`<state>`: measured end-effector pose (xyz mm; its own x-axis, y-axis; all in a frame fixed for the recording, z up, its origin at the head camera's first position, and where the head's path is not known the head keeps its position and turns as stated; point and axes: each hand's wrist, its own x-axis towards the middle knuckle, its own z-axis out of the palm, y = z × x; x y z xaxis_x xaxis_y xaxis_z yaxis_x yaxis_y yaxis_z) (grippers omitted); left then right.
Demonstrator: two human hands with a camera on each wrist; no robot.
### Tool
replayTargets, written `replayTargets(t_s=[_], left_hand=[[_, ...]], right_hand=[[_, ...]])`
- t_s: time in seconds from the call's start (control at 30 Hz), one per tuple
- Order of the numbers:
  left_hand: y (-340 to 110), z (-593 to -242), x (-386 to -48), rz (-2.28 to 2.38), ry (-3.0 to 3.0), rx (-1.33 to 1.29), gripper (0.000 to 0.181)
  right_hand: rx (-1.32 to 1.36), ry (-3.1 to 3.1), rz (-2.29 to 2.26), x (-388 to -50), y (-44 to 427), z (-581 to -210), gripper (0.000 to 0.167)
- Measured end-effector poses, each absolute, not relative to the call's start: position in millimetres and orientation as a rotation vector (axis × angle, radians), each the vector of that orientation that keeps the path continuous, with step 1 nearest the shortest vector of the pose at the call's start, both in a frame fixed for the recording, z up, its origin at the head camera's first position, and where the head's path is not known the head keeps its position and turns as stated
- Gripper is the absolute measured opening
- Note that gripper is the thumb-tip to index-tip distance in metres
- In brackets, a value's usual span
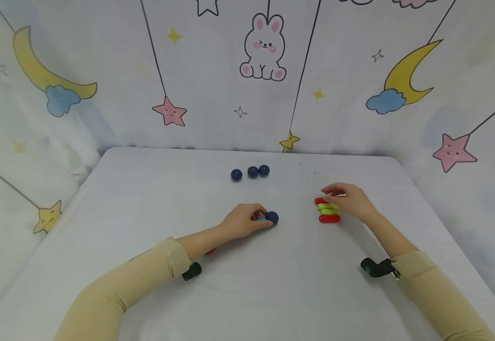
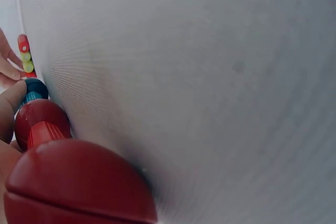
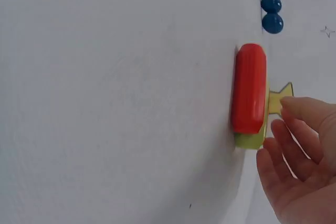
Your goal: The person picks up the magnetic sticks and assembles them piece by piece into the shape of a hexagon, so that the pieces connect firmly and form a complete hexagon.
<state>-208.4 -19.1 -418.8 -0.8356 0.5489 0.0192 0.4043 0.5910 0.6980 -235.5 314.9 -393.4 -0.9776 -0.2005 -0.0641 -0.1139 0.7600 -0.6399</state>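
Observation:
My left hand (image 1: 243, 221) pinches a light blue rod (image 1: 261, 219) that meets a dark blue ball (image 1: 272, 217) on the table. In the left wrist view, a red ball (image 2: 79, 182), a red rod (image 2: 44, 132) and another red ball (image 2: 41, 118) line up behind that blue end. To the right, my right hand (image 1: 350, 200) hovers with loosely bent fingers beside a small row of rods: a red rod (image 1: 330, 219) in front, yellow-green rods (image 1: 328, 209) in the middle, and a far red rod (image 1: 320, 201) partly covered. Its fingers look apart from the front rod in the right wrist view.
Several dark blue balls, including one ball (image 1: 236, 174) standing slightly apart, lie near the back of the white table (image 1: 290, 289). A patterned cloth (image 1: 213, 61) hangs behind it. Black wrist devices, such as the right one (image 1: 375, 268), sit beside both sleeves.

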Motion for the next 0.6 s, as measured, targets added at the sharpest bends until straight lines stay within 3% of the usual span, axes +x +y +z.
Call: replayTargets(t_s=[0.27, 0.6], left_hand=[[-19, -421, -209, 1.082, 2.620, 0.794, 0.034], [-20, -420, -210, 1.093, 2.621, 0.792, 0.033]], right_hand=[[-0.177, 2.756, -0.967, -246, 320, -402, 0.038], [-0.420, 2.762, -0.903, -257, 287, -408, 0.026]])
